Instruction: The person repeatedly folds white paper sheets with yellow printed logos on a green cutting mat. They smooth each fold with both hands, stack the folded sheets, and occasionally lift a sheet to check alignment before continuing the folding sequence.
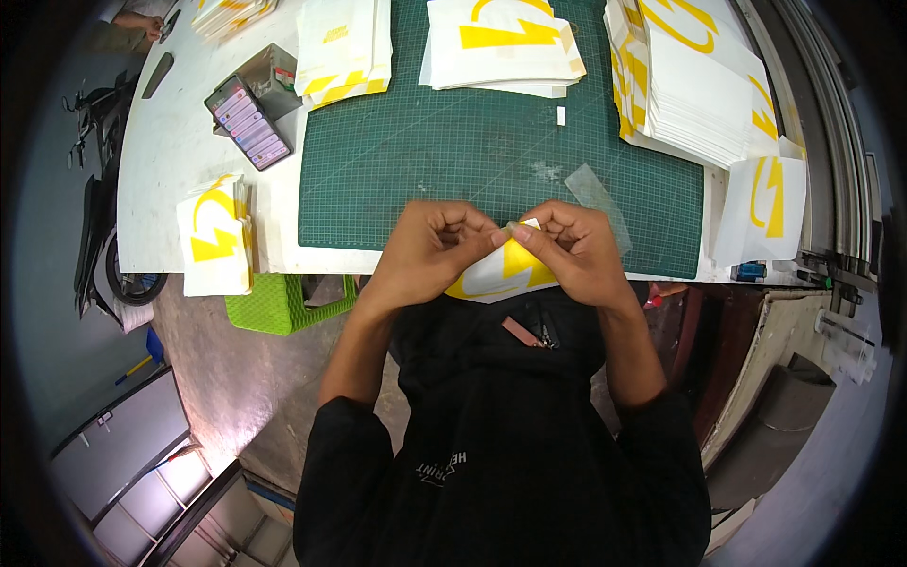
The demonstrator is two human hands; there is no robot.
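Observation:
Between my hands, at the near edge of the green cutting mat [397, 170], is a white paper piece with yellow print [510, 271]. My left hand [430, 248] pinches its upper edge between thumb and bent fingers. On the other side my right hand [581, 250] grips the same edge, the two thumbs almost meeting. The paper tilts down toward my lap, and the fingers hide part of its top. Just beyond my right hand a clear plastic strip [602, 201] lies on the mat. Farther off there is a small white scrap [561, 115].
Stacks of similar printed paper stand at the back middle [501, 57], back left [345, 47], right [694, 104] and near left [213, 241]. A lit phone [248, 123] leans by a grey box [274, 80]. A green stool [260, 304] is below the table. Another person's hand [153, 28] shows far left.

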